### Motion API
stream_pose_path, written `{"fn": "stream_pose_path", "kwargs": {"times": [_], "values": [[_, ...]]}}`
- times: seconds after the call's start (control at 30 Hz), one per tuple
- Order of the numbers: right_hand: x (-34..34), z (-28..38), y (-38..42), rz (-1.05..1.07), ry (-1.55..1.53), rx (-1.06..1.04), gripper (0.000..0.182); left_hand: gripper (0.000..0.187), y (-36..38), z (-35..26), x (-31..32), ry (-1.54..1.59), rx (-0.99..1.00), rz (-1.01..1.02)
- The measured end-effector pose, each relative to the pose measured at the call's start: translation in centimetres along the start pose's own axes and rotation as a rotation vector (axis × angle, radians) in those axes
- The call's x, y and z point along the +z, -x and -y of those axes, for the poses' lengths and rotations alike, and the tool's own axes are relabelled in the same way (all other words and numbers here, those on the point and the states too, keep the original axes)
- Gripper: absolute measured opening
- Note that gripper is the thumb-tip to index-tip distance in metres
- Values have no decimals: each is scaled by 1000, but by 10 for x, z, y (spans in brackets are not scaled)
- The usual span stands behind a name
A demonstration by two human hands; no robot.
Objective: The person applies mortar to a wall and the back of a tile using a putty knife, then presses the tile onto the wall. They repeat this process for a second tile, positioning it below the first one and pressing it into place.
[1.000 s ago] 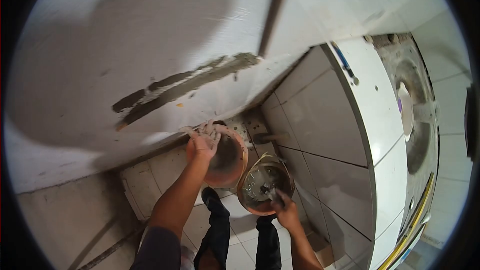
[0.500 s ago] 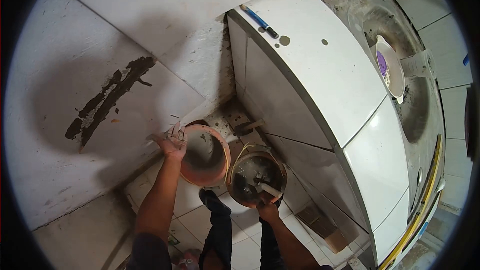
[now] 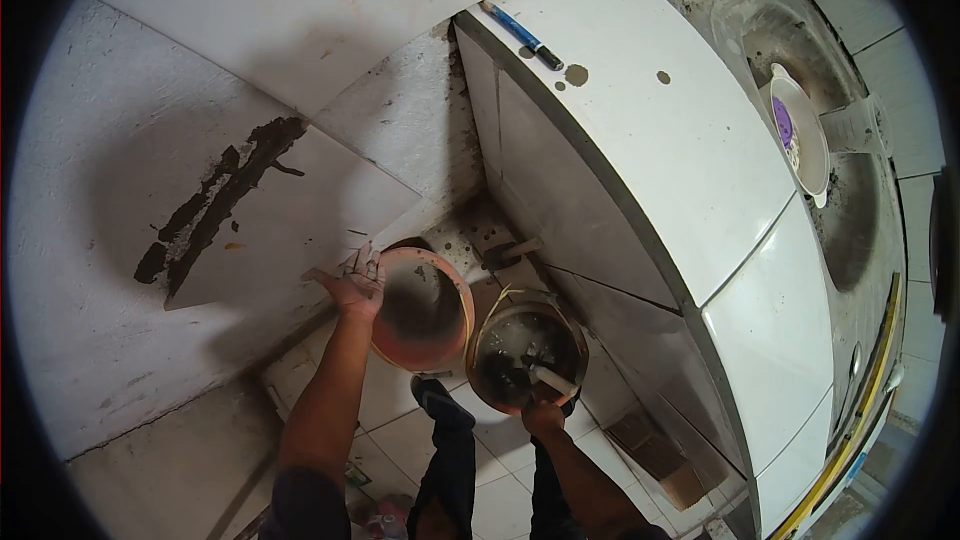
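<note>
My left hand [image 3: 358,286] is palm up with its dusty fingers spread, holding nothing. It is beside the left rim of an orange bucket [image 3: 465,332] with grey material inside, just off the lower right end of a wall tile [image 3: 330,175]. A dark, broken strip of mortar [image 3: 235,198] runs across that tile. My right hand [image 3: 543,418] is closed on the near rim of a second bucket [image 3: 484,385]. This one has a wire handle and dark, wet-looking contents. A tool with a pale handle [image 3: 555,380] leans in it, right above my right hand.
A hammer-like tool [image 3: 510,253] is behind the buckets. To the right rises a white tiled counter [image 3: 690,170], with a blue marker [image 3: 522,35] at its corner. Farther along are a sink with a white colander [image 3: 800,130] and a yellow level [image 3: 850,430]. Cardboard [image 3: 660,455] rests on the floor.
The view has shifted a little, so the buckets and counter appear slightly farther right. Both hands keep nearly the same places at the buckets.
</note>
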State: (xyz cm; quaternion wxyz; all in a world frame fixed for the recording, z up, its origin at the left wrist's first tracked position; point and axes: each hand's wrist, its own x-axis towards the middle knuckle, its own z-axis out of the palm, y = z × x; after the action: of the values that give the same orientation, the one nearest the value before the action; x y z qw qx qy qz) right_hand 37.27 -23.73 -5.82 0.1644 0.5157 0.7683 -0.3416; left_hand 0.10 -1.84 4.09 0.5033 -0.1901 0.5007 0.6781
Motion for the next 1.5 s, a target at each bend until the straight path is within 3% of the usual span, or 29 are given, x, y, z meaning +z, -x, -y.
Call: {"fn": "stream_pose_path", "kwargs": {"times": [0.2,0.4,0.5,0.6,0.67,0.7,0.77,0.9,0.97,1.1,1.17,1.2,1.27,1.3,1.37,1.5], "values": [[-7,5,-7,33,50,-22,22,110,-1,0,-2,30,-10,8],[-43,16,-4,101,-55,101,20,108,1,0,-2,9,-14,16],[-23,4,-1,265,-40,96,31,107,3,1,-1,14,-16,12],[-21,2,2,211,-75,58,33,103,2,3,0,2,7,2],[-43,15,8,-27,-61,119,21,100,3,3,1,31,3,-12],[-53,18,8,-27,-57,112,21,100,1,3,-1,36,8,-13],[-67,20,4,285,-271,313,37,100,-4,5,-6,63,1,-2],[-53,13,5,266,-272,285,35,99,-5,5,-9,50,4,11],[-42,10,8,-62,-147,90,21,92,-10,6,-14,25,-8,22],[-40,8,8,-77,-132,57,20,99,-3,6,-7,46,17,28],[-54,14,14,120,-243,237,30,99,-8,7,-11,37,-3,23],[-49,11,15,122,-236,231,30,99,-9,7,-12,45,1,20],[-19,-5,19,3,-53,-16,25,106,-11,9,-13,53,6,19],[-27,0,18,6,-49,-22,25,106,-12,9,-14,58,11,15],[-53,17,18,181,-99,186,28,110,-11,10,-15,-20,31,65],[-46,24,8,99,-190,329,27,112,-4,7,-8,20,14,53]]}}
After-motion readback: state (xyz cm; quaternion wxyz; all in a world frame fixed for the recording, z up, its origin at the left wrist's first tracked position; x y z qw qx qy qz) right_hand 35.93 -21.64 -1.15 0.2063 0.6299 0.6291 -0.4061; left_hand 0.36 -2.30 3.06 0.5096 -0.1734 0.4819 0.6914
